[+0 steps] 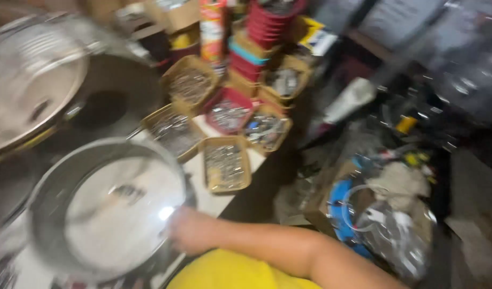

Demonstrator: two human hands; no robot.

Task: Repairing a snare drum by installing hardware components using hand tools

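A round steel pan [104, 208] is seen at the lower left, with its open side turned toward the camera, so that its shiny bottom and a bright reflection are shown. It is touched at its right rim by one hand [190, 231]. The arm comes in from the lower right, above a yellow sleeve [230, 273], so it is judged to be the right hand, but this is not certain. The picture is blurred. The fingers seem to be curled over the rim, but how far they are closed cannot be told. The left hand is not seen.

The pan seems to be tilted up on its edge, not laid flat. This is probably why a hand is kept on the rim: without support it could roll or fall. It is held near the body, at the front edge of a white table [203, 195].

Behind it, at the upper left, a second steel pan [32, 85] of the same kind is leaned, with a dark round vessel [112, 104] beside it.

In the middle of the table, several shallow yellow trays [226, 165] filled with small metal parts are set close together, one beside another, with one red tray [230, 115] among them. More red trays [265, 24] are stacked behind, apparently to save room. The parts are thus kept sorted and within reach.

On the right, below the table, a cluttered pile [385, 208] is seen, with plastic bags, a blue object and a cardboard box; details cannot be told.
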